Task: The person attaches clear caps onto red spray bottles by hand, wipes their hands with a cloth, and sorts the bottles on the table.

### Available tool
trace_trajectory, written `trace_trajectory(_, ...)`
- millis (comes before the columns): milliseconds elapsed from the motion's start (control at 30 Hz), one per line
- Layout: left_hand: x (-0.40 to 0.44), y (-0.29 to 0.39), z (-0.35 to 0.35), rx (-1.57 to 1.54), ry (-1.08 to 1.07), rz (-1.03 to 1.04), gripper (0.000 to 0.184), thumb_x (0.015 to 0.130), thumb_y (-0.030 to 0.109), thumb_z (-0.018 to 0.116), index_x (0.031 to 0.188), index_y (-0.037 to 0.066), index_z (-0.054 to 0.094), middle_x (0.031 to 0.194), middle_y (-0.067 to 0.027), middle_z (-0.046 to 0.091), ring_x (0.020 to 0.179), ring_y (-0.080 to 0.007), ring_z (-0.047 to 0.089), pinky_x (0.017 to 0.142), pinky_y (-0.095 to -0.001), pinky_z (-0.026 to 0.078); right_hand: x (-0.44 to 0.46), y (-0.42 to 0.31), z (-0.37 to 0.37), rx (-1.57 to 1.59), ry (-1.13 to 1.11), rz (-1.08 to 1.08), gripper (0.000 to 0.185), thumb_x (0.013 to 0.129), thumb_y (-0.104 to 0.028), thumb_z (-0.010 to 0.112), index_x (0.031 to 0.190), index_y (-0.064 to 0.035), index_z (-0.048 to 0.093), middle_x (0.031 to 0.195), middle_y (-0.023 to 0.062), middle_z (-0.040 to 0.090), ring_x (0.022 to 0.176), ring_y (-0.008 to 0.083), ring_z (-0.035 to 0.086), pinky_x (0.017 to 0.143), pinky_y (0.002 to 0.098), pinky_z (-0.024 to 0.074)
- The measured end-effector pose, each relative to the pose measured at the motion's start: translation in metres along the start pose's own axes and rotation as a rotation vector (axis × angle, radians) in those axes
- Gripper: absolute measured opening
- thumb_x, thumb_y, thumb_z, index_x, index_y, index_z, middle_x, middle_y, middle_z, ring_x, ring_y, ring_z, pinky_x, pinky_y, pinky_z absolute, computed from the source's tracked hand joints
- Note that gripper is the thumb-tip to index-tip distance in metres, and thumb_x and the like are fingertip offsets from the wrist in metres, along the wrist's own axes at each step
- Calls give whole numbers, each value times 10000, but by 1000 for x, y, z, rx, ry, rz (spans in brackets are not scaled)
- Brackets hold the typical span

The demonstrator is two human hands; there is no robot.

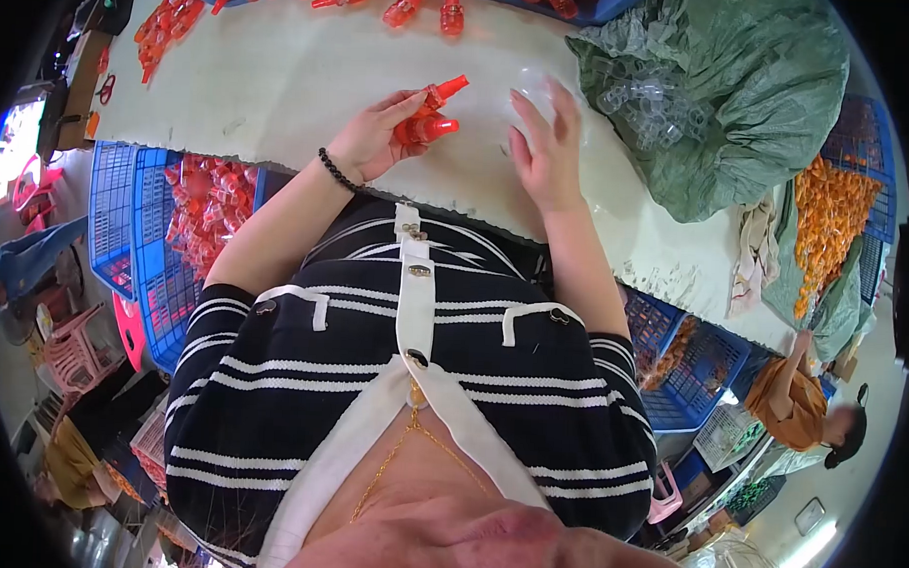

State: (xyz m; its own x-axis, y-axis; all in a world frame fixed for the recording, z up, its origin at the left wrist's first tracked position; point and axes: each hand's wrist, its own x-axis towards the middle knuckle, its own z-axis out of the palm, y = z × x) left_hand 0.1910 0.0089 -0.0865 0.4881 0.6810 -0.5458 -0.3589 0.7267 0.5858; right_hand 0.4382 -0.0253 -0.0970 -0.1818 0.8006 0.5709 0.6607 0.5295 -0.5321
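Observation:
Two small red bottles with pointed tips are held in my left hand, fingers wrapped round them, above the white table. A dark bead bracelet is on that wrist. To their right, my right hand is raised over the table with its fingers apart and holds nothing; its fingertips are somewhat blurred. Clear plastic pieces lie on a green woven sack right of my right hand. More red bottles lie along the table's far side.
A blue crate with red bottles stands at the far edge. Another blue crate with red pieces is below left. Orange pieces and a co-worker are at right. Scissors lie at far left.

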Motion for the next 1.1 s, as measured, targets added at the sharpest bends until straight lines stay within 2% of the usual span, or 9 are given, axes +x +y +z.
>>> trace_trajectory(133,-4,5,-5,14,-45,3,286,983,268,456,1201,89,501,1060,-31,624,933,-129,622,701,-270,493,-41,-23,-47,-320,101,55,562,754,-143,686,1286,-183,509,1357,188,378,1241,401,353,992,524,330)
trace_trajectory(200,0,1,-13,6,-61,4,285,976,276,472,1183,83,510,1079,-30,617,935,-127,613,707,-276,489,-66,-25,-58,-627,-29,307,517,791,-139,658,1269,-53,483,1317,190,441,1244,399,371,1030,465,310)
trace_trajectory(233,0,-1,-14,3,-66,-1,285,973,280,481,1175,80,515,1088,-30,614,935,-126,609,710,-278,487,-67,-23,-60,-630,-34,314,517,791,-139,658,1269,-53,483,1317,190,441,1244,399,371,1030,465,310)
trace_trajectory(333,1,-1,-4,5,-52,-19,308,980,275,461,1220,84,489,1077,-44,621,933,-127,619,706,-273,491,-59,-8,-54,-348,98,306,507,812,-129,644,1279,-46,467,1259,195,493,1217,403,401,1019,445,330)
trace_trajectory(467,15,1,2,12,-64,-20,325,983,276,453,1244,84,477,1087,-57,624,936,-125,623,703,-269,490,-26,24,-24,-232,123,240,430,811,-94,645,1211,-30,503,1229,185,521,1185,404,430,1005,447,347)
trace_trajectory(600,12,9,5,35,-42,0,328,982,276,456,1246,82,477,1091,-66,624,918,-125,628,697,-263,485,-2,26,-19,-158,165,62,401,835,-47,625,1203,-27,466,1175,168,549,1138,342,496,983,432,380)
trace_trajectory(700,12,12,11,84,-63,0,329,981,273,460,1246,79,479,1080,-68,624,894,-126,632,692,-256,482,-15,19,-9,539,234,334,348,857,-16,603,1163,-63,445,1115,158,554,1085,263,541,922,359,433)
trace_trajectory(867,2,8,18,179,-88,-26,329,978,267,469,1238,67,493,1052,-66,622,849,-121,637,686,-245,478,-21,-9,0,766,113,486,469,893,-20,569,1292,-51,326,1105,131,555,1086,215,544,951,373,409)
trace_trajectory(1100,-5,8,19,201,-55,-18,326,964,274,501,1210,60,521,1041,-48,629,843,-105,635,677,-243,477,22,-30,7,1132,205,652,373,859,14,603,1200,-57,468,1109,85,571,1061,168,548,892,319,448)
